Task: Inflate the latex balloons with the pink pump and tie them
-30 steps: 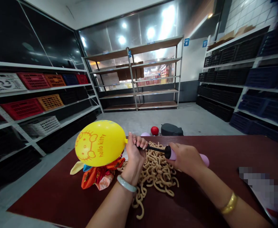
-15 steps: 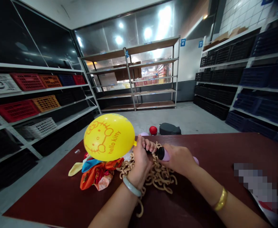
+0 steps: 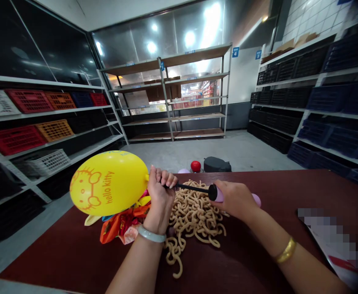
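A blown-up yellow balloon [image 3: 110, 183] with "hello kitty" and a cat drawing points left from my left hand [image 3: 161, 192]. That hand is closed round its neck and the near end of a balloon pump. Between my hands shows the pump's black rod [image 3: 195, 188], drawn out. My right hand [image 3: 238, 200] is closed round the pump's lilac barrel [image 3: 219, 194]; its rounded end sticks out beyond the palm. Below the rod lies a heap of tan curled strands [image 3: 197, 216]. Limp orange, blue and pale yellow pieces [image 3: 117, 224] lie beneath the balloon, partly hidden by it and my left arm.
The dark red table [image 3: 246, 261] carries a flat sheet or packet [image 3: 334, 245], partly blurred out, at right. Beyond the far edge are a red round object [image 3: 195, 166] and a dark grey object [image 3: 217, 164]. Shelves with crates [image 3: 25, 101] line the sides.
My left hand has moved left with the balloon, away from my right hand. The black rod has come out longer between them, and more of the tan heap shows.
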The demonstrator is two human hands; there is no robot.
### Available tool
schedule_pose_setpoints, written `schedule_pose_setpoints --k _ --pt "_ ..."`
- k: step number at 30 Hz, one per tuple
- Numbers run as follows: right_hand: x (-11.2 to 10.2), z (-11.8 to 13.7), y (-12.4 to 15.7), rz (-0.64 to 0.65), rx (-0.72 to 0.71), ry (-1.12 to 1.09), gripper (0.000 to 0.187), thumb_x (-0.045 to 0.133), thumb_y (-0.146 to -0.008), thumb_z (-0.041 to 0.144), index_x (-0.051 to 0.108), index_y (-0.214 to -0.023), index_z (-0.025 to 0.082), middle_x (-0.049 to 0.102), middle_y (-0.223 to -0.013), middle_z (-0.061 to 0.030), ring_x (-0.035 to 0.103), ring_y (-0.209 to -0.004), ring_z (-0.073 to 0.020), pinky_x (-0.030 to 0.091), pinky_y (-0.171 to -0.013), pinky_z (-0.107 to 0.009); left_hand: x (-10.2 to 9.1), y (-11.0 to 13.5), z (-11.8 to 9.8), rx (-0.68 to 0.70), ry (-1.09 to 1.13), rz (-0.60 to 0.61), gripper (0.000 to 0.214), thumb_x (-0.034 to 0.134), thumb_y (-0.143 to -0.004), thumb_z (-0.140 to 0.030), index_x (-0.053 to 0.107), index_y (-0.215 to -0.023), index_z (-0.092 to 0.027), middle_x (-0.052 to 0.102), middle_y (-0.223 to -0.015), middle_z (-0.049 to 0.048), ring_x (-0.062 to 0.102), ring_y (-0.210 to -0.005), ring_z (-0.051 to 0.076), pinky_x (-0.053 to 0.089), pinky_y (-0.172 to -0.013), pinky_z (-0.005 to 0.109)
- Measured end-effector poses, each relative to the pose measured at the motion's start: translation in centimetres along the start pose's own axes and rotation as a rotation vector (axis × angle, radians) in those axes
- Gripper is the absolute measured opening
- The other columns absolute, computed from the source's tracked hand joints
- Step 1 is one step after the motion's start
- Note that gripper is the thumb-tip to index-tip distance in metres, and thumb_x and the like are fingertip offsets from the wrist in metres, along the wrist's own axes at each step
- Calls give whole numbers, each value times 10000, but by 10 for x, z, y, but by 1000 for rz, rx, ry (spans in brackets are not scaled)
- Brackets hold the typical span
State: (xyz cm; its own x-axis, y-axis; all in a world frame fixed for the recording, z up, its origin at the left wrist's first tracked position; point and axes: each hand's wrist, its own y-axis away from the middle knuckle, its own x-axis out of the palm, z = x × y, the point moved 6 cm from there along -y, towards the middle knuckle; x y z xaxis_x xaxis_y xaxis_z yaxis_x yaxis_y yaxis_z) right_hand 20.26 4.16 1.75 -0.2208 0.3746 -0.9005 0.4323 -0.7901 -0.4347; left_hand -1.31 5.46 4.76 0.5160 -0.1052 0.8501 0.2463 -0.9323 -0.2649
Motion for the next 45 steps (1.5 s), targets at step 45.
schedule_pose_setpoints --k 45 --pt "3 31 6 40 86 37 309 583 -803 464 529 -979 216 674 -889 -67 661 -764 -236 356 -575 -293 -6 37 90 -171 -6 -121 368 567 -863 -335 359 -598 -187 316 -458 -52 327 -384 87 261 -410 232"
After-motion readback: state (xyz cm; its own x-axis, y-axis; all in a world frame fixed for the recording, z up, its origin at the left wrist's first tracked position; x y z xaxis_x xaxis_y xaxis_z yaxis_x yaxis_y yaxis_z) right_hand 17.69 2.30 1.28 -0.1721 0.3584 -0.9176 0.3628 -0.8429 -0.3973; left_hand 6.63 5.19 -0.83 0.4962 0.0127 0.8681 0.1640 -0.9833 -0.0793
